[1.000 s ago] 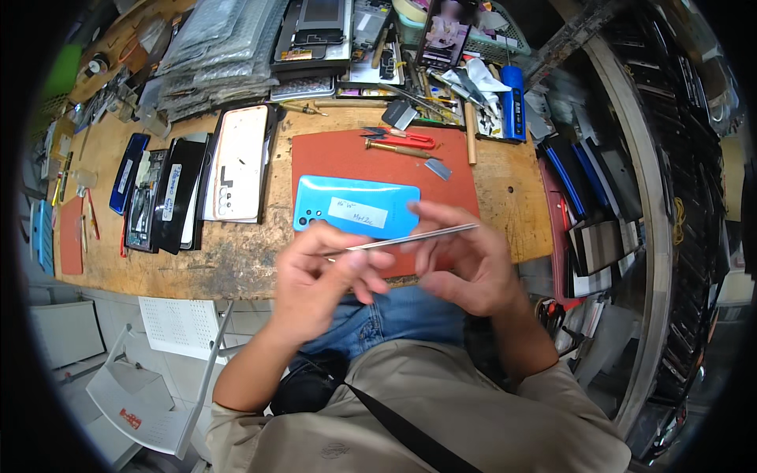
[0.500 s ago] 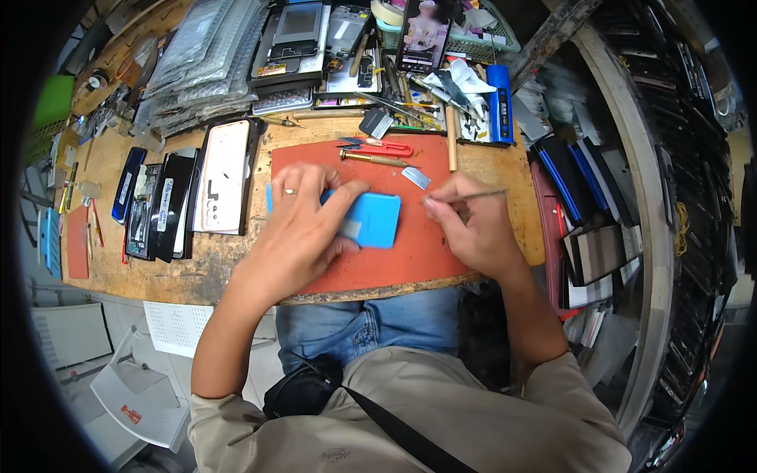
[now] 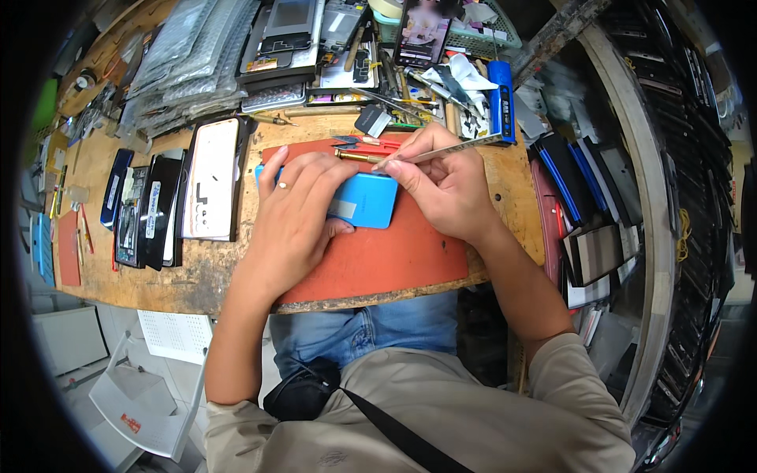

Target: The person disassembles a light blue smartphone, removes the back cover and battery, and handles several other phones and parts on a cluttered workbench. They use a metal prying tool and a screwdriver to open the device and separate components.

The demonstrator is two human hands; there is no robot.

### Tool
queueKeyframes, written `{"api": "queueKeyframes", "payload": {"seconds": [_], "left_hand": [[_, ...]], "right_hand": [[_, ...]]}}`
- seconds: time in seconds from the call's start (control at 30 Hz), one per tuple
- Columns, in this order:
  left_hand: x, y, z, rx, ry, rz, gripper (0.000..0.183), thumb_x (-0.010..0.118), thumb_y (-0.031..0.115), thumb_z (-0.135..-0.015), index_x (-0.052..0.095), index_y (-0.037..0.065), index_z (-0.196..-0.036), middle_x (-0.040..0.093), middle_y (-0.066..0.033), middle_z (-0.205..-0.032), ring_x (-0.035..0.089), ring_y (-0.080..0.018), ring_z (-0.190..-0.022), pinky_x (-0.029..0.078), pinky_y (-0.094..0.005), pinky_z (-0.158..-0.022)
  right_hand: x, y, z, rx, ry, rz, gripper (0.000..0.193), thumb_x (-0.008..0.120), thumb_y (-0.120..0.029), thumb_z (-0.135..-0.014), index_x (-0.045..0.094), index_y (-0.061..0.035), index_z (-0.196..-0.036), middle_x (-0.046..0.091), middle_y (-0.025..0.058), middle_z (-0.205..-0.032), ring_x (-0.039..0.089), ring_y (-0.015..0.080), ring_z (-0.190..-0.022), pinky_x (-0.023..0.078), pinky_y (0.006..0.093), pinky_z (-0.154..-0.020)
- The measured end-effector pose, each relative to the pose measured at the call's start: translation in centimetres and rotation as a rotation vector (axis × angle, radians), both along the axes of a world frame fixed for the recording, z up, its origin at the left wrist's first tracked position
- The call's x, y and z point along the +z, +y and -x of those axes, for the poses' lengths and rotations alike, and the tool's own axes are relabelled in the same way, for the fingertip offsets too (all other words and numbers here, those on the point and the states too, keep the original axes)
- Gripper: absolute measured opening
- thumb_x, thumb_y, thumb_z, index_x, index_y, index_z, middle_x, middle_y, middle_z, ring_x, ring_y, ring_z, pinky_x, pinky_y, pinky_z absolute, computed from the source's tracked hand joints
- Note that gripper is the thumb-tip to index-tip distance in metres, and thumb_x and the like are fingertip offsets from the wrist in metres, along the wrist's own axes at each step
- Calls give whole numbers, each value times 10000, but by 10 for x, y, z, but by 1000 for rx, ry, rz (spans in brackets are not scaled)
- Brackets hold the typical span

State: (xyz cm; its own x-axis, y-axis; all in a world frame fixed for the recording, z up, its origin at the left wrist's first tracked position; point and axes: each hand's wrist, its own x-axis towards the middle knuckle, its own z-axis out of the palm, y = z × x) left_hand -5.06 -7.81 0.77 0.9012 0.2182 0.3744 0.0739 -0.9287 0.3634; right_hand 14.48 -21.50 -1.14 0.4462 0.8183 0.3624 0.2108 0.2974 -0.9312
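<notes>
A light-blue phone-shaped slab (image 3: 374, 202) lies on the red work mat (image 3: 378, 268); its left part is hidden under my left hand (image 3: 296, 197). That hand's fingers stretch over the slab's far side and the thumb grips its near edge. My right hand (image 3: 445, 181) pinches a thin, flat metal tool (image 3: 465, 145). The tool's tip, partly hidden by the fingers, is at the slab's far right edge; whether it touches cannot be seen. Just beyond lie a brass-coloured screwdriver (image 3: 356, 156) and a red-handled cutting tool (image 3: 382, 143), partly covered by my right hand.
On the left, a white phone panel (image 3: 213, 177) and several dark phones (image 3: 162, 205) lie on the wooden bench. Bubble-wrap packs (image 3: 185, 63), a phone with a lit screen (image 3: 423, 31) and a blue device (image 3: 501, 102) line the back. Phone cases (image 3: 587, 181) stand at right.
My right hand has moved left and away from me, bringing the metal tool to the slab's far edge. The left hand still holds the slab. The whole view has shifted slightly.
</notes>
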Motion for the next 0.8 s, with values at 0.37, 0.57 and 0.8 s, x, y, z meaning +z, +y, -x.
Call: {"api": "queueKeyframes", "payload": {"seconds": [0.37,0.57,0.8], "left_hand": [[-7,0,1,22,-11,-7,669,828,202,-785,591,133,-1406,646,-52,-1330,571,-264,-1330,259,-508,-1221],[-4,1,1,3,-5,38,675,837,195,-780,587,118,-1402,642,-77,-1339,571,-298,-1332,247,-528,-1230],[-4,-3,2,21,10,-112,645,799,211,-807,635,209,-1430,625,-60,-1305,584,-279,-1274,287,-585,-1206]], "right_hand": [[10,-10,4,49,-116,114,87,663,74,-1014,591,33,-1040,732,174,-1056,762,247,-1057,631,353,-923],[-1,-4,6,-26,-93,-52,74,742,10,-983,670,25,-993,708,83,-891,727,126,-871,576,277,-720],[42,-3,-3,78,124,309,113,731,-20,-993,627,27,-996,689,50,-885,672,71,-817,557,273,-677]]}}
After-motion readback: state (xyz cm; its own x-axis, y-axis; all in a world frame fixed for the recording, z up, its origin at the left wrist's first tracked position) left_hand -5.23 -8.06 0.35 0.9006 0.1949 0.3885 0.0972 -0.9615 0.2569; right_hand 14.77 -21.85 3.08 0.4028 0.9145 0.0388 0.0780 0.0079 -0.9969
